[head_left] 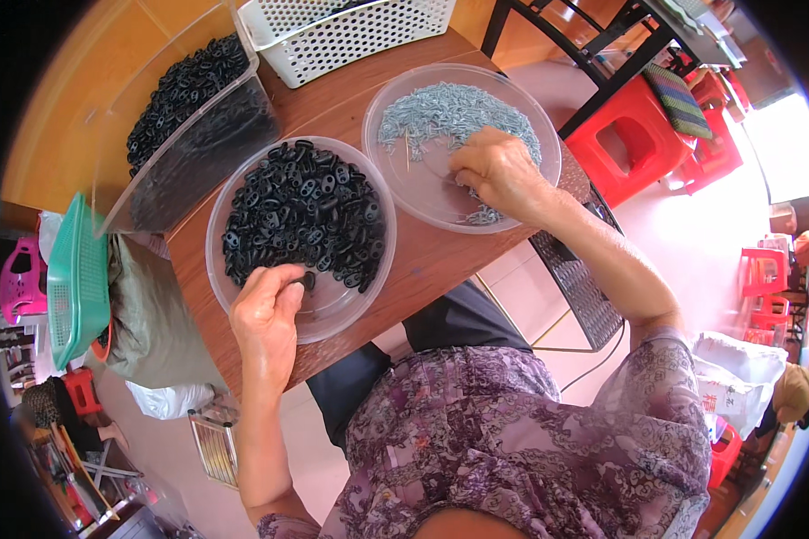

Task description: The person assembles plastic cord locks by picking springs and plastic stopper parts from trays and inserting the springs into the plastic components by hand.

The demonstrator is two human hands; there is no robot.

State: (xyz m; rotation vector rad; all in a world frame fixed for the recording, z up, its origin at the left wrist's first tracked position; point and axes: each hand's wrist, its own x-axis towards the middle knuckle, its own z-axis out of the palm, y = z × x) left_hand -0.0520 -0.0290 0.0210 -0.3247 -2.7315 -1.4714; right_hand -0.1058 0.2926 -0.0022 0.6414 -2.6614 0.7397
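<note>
My left hand (265, 310) pinches a small black plastic piece (308, 280) at the near edge of a round clear tub (337, 322). That tub is heaped with many similar black oval pieces (301, 211) that have holes in them. My right hand (503, 175) reaches into a second round clear tub (404, 184), with its fingers closed and pointing down. Small grey metal pieces like screws (458, 108) are piled along that tub's far side. Whatever lies between my right fingertips is hidden from view.
Both tubs stand on a brown wooden table (422, 269). A large clear bin (198, 171) of black pieces sits at the far left, beside a white perforated basket (360, 45). A green basket (72, 278) is at left; red stools (629, 135) stand at right.
</note>
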